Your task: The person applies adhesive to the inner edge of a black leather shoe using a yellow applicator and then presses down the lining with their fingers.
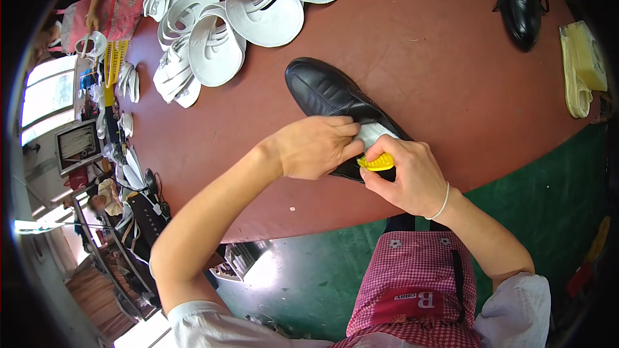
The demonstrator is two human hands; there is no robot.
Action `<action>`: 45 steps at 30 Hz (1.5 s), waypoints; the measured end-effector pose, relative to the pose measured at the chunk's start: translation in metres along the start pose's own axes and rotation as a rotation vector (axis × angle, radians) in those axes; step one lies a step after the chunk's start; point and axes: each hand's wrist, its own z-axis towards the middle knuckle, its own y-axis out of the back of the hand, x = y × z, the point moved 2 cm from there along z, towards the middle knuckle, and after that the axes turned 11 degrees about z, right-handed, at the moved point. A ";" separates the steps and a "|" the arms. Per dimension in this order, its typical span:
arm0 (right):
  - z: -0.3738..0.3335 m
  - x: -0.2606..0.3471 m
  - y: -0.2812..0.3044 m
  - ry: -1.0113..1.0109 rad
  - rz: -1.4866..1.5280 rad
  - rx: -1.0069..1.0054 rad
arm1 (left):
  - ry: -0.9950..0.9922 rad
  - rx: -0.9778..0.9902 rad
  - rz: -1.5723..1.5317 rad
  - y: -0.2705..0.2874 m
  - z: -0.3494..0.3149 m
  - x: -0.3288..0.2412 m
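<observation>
A black leather shoe (327, 87) lies on the brown table with its toe pointing to the far left. My left hand (316, 147) is closed, its fingers curled over the shoe's edge at the opening. Pinched in the thumb and fingers of my right hand (412, 177) is a small yellow ridged tool (379, 162), held against the shoe's opening near the heel. The tool's tip is hidden, so its exact kind does not show. Between the two hands, a whitish lining (375, 134) is visible inside the shoe.
Stacks of white shoe parts (216, 48) cover the far left of the table (419, 45). A black laced shoe (521, 9) stands at the far right, near a pale yellow block (588, 55) and cloth by the edge. Another person (106, 16) handles a white piece at the far left.
</observation>
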 end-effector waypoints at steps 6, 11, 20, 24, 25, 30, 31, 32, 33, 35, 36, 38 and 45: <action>0.003 0.001 0.001 -0.004 0.014 0.022 | -0.067 0.180 0.139 0.017 0.022 0.006; 0.005 -0.001 0.001 0.024 0.037 0.013 | -0.165 0.301 0.306 0.029 0.028 0.006; 0.013 -0.006 0.015 -0.192 0.286 -0.068 | -0.046 -0.085 0.127 0.029 -0.015 0.001; 0.012 -0.005 0.007 -0.158 0.196 0.002 | 0.090 -0.046 -0.139 0.019 -0.023 -0.001; 0.013 -0.006 0.003 -0.126 0.166 0.017 | 0.089 -0.049 -0.140 0.020 -0.021 -0.003; 0.018 -0.008 0.000 -0.180 0.136 0.031 | 0.166 0.026 -0.125 0.013 -0.011 -0.004; 0.019 -0.008 0.000 -0.186 0.148 0.033 | 0.168 0.025 -0.130 0.012 -0.012 -0.005; 0.019 -0.009 -0.001 -0.192 0.160 0.036 | 0.183 -0.019 -0.147 0.012 -0.014 -0.006; 0.019 -0.008 -0.001 -0.196 0.160 0.039 | 0.199 -0.063 -0.163 0.011 -0.015 -0.007; 0.021 -0.008 0.001 -0.222 0.148 0.051 | 0.142 -0.184 -0.139 0.001 -0.022 -0.012; 0.020 -0.009 0.001 -0.225 0.144 0.049 | 0.087 -0.303 -0.112 -0.003 -0.026 -0.016; 0.019 -0.008 -0.001 -0.179 0.064 0.055 | 0.019 -0.297 -0.011 -0.007 -0.031 -0.027; 0.020 -0.012 0.000 -0.358 0.318 0.014 | -0.079 -0.412 0.333 -0.024 -0.040 -0.042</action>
